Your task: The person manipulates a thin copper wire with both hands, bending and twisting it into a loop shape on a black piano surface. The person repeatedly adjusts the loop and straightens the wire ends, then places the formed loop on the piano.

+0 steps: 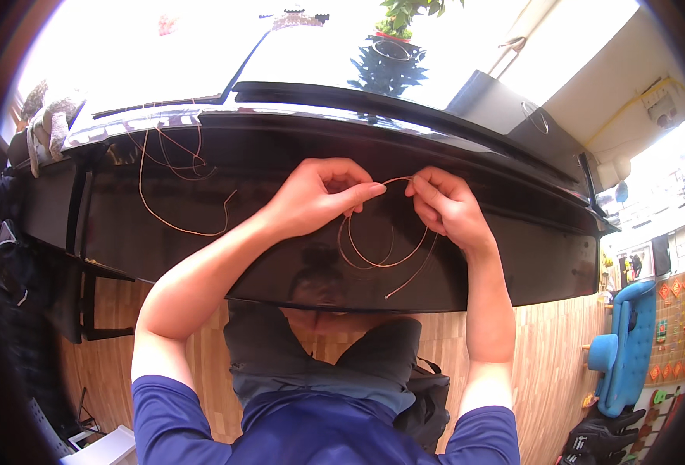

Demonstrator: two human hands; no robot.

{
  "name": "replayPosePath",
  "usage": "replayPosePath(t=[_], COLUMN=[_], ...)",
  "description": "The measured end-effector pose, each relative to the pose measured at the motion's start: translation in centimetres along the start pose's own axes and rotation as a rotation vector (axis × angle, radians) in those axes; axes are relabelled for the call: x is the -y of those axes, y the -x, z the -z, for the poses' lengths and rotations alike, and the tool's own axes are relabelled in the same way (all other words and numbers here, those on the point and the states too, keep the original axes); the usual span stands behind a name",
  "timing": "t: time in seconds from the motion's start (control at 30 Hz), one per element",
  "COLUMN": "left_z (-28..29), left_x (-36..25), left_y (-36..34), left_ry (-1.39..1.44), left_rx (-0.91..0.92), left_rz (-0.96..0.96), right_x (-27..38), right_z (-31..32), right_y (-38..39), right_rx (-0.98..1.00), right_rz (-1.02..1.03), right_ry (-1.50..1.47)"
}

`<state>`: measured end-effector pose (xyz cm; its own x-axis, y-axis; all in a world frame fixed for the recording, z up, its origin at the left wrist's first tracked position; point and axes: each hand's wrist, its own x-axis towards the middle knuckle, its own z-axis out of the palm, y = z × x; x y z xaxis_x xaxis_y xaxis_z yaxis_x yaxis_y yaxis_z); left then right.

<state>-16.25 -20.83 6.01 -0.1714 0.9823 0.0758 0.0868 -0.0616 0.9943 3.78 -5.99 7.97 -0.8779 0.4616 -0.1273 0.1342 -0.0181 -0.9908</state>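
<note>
Two hands share one length of thin copper-coloured wire (pixel 381 266), held over the glossy black worktop (pixel 528 267) in front of the person's body. The left hand (pixel 327 195) is closed in a pinch, thumb and forefinger meeting on the wire. The right hand (pixel 447 203), near it, also grips the wire, its thumb set against bent fingers. A short arched stretch spans the gap between the two pinches; below them the rest hangs in a rounded loop, and one loose end slants from under the right hand toward the person (some of the fainter curves may be only reflections in the polish). Whether the loop touches the worktop cannot be told.

To the left, well apart from the hands, a second wire (pixel 181 230) of similar colour curves over the worktop, with finer strands beside it that are too tangled to count.

The step in hand appears to be managing the wire's curve between the fingertips; bending and untangling would look much alike here. The next move seems to call for a firm pinch on one side and a light, sliding grip on the other, with the springy loose end kept clear.
</note>
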Motion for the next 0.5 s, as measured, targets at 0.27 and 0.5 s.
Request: replayPosePath(t=[0.27,0.5], left_z=[2.2,2.5], left_x=[-2.2,-1.4], left_y=[0.0,0.0], left_ry=[0.079,0.141], left_rx=[0.466,0.608], left_rz=[0.194,0.174], right_x=[-0.9,-0.8], right_z=[1.3,1.3], right_y=[-0.1,-0.1], right_rx=[0.053,0.057], right_rz=[0.123,0.124], right_ry=[-0.216,-0.221])
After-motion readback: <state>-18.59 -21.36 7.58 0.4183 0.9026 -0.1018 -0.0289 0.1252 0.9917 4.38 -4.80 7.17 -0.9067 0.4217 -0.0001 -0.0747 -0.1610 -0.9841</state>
